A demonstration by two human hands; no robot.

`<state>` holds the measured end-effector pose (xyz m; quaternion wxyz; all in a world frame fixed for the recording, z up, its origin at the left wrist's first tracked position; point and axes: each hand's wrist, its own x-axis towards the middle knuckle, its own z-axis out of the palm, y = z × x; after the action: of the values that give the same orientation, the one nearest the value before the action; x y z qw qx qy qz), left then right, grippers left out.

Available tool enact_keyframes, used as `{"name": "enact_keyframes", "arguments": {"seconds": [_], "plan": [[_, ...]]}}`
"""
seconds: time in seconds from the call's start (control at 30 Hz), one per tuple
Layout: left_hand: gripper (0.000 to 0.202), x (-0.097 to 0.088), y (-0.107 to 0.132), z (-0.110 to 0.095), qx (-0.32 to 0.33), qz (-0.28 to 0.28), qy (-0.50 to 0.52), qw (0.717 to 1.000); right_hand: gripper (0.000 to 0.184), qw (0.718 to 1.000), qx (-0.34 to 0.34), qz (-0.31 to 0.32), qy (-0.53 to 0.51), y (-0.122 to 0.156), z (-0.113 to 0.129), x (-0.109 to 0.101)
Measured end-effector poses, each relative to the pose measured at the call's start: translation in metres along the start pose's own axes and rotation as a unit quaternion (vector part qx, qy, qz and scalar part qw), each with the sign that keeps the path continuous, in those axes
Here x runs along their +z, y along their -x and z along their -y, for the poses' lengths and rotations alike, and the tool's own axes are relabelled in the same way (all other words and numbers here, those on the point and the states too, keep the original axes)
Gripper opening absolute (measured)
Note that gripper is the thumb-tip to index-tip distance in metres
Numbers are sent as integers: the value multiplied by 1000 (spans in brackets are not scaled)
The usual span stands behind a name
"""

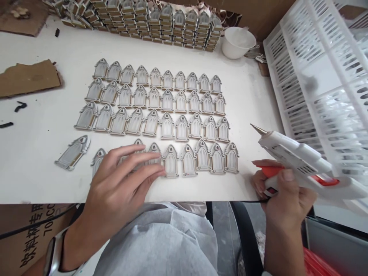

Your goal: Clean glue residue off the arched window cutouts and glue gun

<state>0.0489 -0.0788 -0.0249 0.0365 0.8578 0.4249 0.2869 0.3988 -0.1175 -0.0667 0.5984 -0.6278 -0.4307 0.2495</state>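
My right hand point(283, 189) is closed round the handle of a white hot glue gun point(299, 157) with an orange trigger. Its metal nozzle points up and left, above the table. My left hand point(123, 178) reaches over the front row of small arched, window-shaped pieces point(171, 161), fingers stretched out and partly covering several of them. Whether the fingertips touch a piece I cannot tell. Behind that row lie three more rows of the same grey-white pieces point(167, 125). One tilted piece point(73, 152) lies apart at the left.
Stacked arched pieces point(178, 28) line the back of the white table point(244, 99), with a white bowl point(238, 43) beside them. A white plastic crate point(304, 73) stands at the right. Torn cardboard point(28, 78) and black scraps point(20, 106) lie at the left.
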Motion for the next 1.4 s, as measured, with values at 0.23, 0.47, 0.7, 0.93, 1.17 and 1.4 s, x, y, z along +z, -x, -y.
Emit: {"name": "enact_keyframes", "arguments": {"seconds": [0.23,0.47,0.7,0.93,1.17,1.4], "plan": [[42,17,-15,6,-37,51,-25,998,41,1000,8,3,9,0,0,0],[27,25,-19,9,-60,39,-33,997,41,1000,21,14,17,1,3,-2],[21,25,-16,8,-63,29,-30,997,38,999,28,6,19,3,3,-2],[23,21,-18,9,-57,21,-36,998,41,1000,15,0,20,-1,1,1],[24,25,-18,5,-50,15,-40,998,42,999,15,7,30,-1,2,0],[24,-1,4,24,-89,-20,-73,993,45,999,25,15,35,2,4,0]]}}
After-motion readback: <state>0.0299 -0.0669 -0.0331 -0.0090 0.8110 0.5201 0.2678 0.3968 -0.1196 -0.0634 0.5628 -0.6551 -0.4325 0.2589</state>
